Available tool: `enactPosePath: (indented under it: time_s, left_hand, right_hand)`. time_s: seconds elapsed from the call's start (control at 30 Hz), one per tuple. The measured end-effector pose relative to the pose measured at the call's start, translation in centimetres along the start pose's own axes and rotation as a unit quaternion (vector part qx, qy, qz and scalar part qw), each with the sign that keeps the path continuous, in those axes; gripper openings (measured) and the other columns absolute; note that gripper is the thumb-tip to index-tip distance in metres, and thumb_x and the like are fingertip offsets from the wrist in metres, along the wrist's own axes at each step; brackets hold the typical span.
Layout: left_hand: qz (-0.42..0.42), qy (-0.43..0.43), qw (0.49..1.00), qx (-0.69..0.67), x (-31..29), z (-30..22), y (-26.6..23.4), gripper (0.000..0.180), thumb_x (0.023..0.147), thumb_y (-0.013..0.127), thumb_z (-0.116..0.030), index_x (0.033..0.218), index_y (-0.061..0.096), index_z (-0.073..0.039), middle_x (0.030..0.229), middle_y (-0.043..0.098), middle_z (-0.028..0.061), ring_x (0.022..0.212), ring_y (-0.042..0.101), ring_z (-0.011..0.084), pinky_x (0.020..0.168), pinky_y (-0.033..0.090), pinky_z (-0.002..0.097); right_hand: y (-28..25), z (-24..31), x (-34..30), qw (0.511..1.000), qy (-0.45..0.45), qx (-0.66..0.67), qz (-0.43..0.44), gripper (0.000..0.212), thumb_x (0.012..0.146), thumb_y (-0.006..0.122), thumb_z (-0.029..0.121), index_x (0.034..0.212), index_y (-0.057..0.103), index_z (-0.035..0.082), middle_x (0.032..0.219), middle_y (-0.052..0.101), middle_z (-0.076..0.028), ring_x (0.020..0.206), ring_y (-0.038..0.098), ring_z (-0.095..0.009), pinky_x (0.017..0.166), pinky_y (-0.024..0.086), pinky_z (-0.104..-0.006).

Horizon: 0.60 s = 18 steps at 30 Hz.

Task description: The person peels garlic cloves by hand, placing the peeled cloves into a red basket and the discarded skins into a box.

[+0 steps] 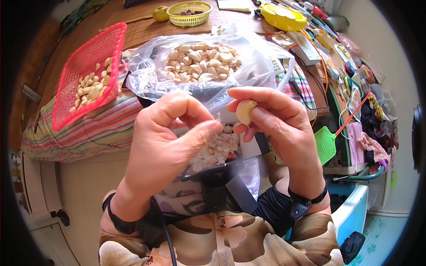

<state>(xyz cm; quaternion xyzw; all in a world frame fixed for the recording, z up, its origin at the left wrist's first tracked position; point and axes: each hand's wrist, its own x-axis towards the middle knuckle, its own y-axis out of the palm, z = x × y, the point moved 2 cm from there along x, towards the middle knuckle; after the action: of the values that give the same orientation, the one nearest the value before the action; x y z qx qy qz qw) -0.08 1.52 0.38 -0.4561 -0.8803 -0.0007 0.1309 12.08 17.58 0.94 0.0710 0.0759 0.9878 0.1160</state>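
Observation:
My right hand [284, 117] holds a pale garlic clove [245, 112] between thumb and fingers. It looks mostly bare of skin. Just left of it, my left hand [175, 126] is closed in a pinch, with a thin whitish scrap of garlic skin [218, 117] at the fingertips. The hands are apart. Below them, over my lap, lies a heap of loose garlic skins [217, 150], partly covered by my left hand. Beyond the hands, a clear plastic bag [146, 62] lies open with many unpeeled garlic cloves [204, 62] in it.
At left, a red plastic basket [66, 95] holds peeled cloves [91, 88] on a striped cloth [84, 128]. Farther back are a yellow basket [190, 18] and a yellowish fruit [160, 13]. Clutter crowds the right side, with a yellow lid-like thing [284, 17] and a green fly swatter [325, 144].

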Motion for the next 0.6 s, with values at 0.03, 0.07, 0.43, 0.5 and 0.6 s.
enactPosePath:
  time_s: [0.03, 0.07, 0.43, 0.5, 0.6]
  left_hand:
    - [-0.002, -0.001, 1.0, 0.0, 0.0, 0.0, 0.0, 0.008, 0.084, 0.069, 0.001, 0.089, 0.062, -0.001, 0.086, 0.055, -0.0014, 0.08, 0.052, 0.0046, 0.073, 0.042, 0.0184]
    - [-0.005, -0.002, 1.0, -0.01, 0.1, 0.1, 0.1, 0.011, 0.084, 0.068, 0.003, 0.09, 0.061, -0.002, 0.084, 0.054, -0.0019, 0.08, 0.052, 0.004, 0.073, 0.042, 0.0177]
    - [-0.012, -0.047, 0.995, -0.085, -0.1, -0.3, 0.5, 0.021, 0.087, 0.063, 0.004, 0.108, 0.065, 0.006, 0.097, 0.068, 0.0108, 0.085, 0.065, 0.012, 0.074, 0.053, 0.0238]
    - [-0.019, -0.061, 0.993, -0.103, -0.2, -0.3, 0.6, 0.016, 0.086, 0.064, 0.004, 0.101, 0.068, 0.007, 0.093, 0.07, 0.0138, 0.083, 0.068, 0.0149, 0.074, 0.055, 0.0253]
    - [-0.04, -0.04, 0.995, -0.084, -0.2, -0.2, 0.4, 0.014, 0.085, 0.066, 0.004, 0.098, 0.069, 0.007, 0.088, 0.07, 0.0131, 0.077, 0.068, 0.0157, 0.072, 0.055, 0.0254]
  right_hand:
    - [0.0, 0.1, -0.1, 0.999, 0.003, -0.035, 0.004, 0.031, 0.096, 0.054, 0.008, 0.126, 0.056, -0.002, 0.106, 0.065, -0.006, 0.093, 0.062, -0.008, 0.078, 0.051, -0.0207]
    - [0.2, 0.0, -0.1, 0.999, 0.004, -0.034, 0.006, 0.031, 0.096, 0.054, 0.008, 0.126, 0.056, -0.002, 0.106, 0.065, -0.006, 0.093, 0.062, -0.008, 0.078, 0.051, -0.0207]
    - [0.8, -0.7, -0.3, 0.999, -0.031, -0.033, -0.022, 0.024, 0.092, 0.059, 0.001, 0.115, 0.057, -0.002, 0.097, 0.063, -0.001, 0.087, 0.058, -0.003, 0.07, 0.048, -0.017]
    - [0.9, -0.8, -0.3, 0.997, -0.029, -0.063, -0.031, 0.023, 0.091, 0.06, 0.002, 0.114, 0.059, -0.001, 0.094, 0.063, 0.0, 0.081, 0.058, -0.002, 0.066, 0.047, -0.0164]
    - [1.2, -1.0, -0.3, 0.992, -0.038, -0.114, -0.05, 0.021, 0.09, 0.062, 0.002, 0.111, 0.062, 0.001, 0.089, 0.064, 0.001, 0.072, 0.057, -0.002, 0.06, 0.046, -0.0168]
